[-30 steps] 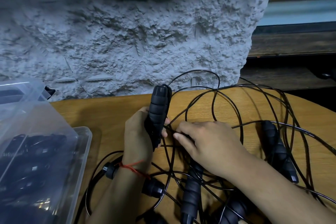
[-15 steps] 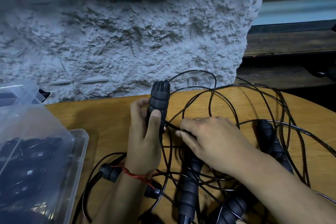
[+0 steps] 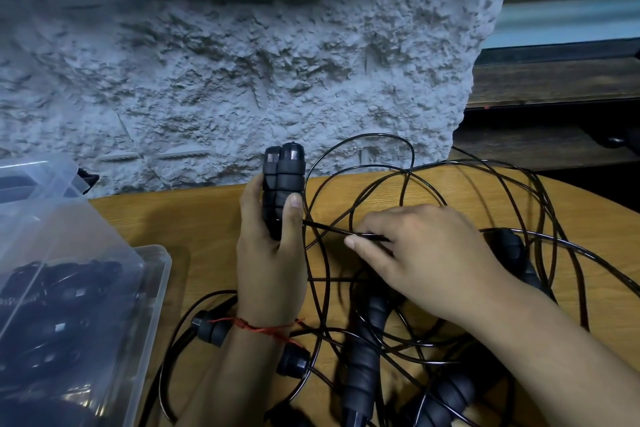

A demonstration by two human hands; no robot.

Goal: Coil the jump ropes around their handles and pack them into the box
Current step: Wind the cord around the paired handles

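Observation:
My left hand [image 3: 272,267] grips a pair of black ribbed jump-rope handles [image 3: 283,180] held upright side by side, thumb pressed on their front. Thin black rope [image 3: 360,146] runs from the handles to my right hand [image 3: 426,253], which pinches it just right of them. More loops of rope spread over the wooden table [image 3: 194,218] to the right. Other black handles [image 3: 363,360] lie tangled under my forearms. A clear plastic box [image 3: 152,291] at the left holds dark coiled ropes.
The box's clear lid [image 3: 48,204] stands raised at the far left. A rough grey stone wall [image 3: 242,80] rises right behind the table. A dark wooden ledge [image 3: 554,87] and a window frame are at the upper right. The table edge curves away at the right.
My left hand turned the handles upright and shifted its grip so the thumb lies in front. My right hand slid right along the rope, pulling it taut.

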